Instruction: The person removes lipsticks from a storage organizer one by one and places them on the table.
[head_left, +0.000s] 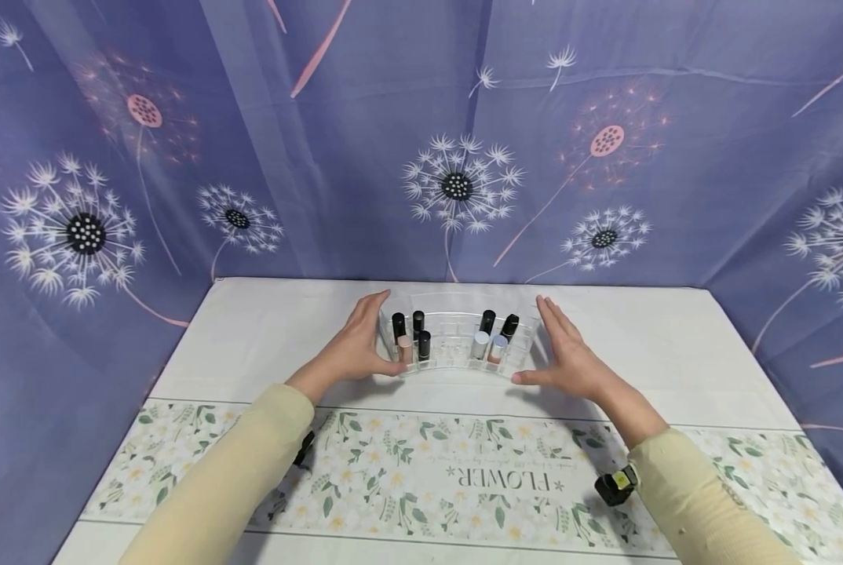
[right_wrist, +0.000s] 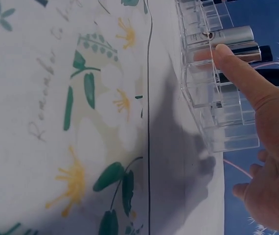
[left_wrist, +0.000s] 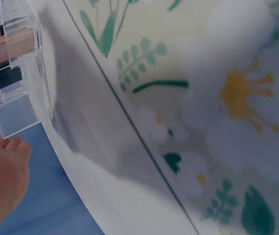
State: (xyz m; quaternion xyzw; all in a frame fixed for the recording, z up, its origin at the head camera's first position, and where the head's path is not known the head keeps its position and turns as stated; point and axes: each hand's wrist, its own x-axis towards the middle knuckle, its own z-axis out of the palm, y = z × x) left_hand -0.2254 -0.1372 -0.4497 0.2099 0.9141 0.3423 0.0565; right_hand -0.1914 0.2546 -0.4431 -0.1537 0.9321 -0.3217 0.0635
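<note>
A clear, curved, tiered lipstick organizer (head_left: 453, 345) stands on the white table, holding several lipstick tubes. At its left end are black-capped tubes (head_left: 425, 345) and a pinkish one (head_left: 405, 349). Toward the right are a pale-capped tube (head_left: 479, 345), a silver-capped tube (right_wrist: 232, 37) and two black-capped ones. My left hand (head_left: 354, 345) spans the left end, thumb by the front corner, fingers reaching toward the back. My right hand (head_left: 570, 357) spreads around the right end, its thumb by the front and fingers extended. Whether either hand firmly touches the plastic cannot be told.
A floral runner (head_left: 365, 471) printed with "FLOWER" crosses the table in front of the organizer. Behind and at both sides hangs a purple-blue dandelion curtain (head_left: 351, 196). Black wrist devices (head_left: 614, 485) sit under the sleeves.
</note>
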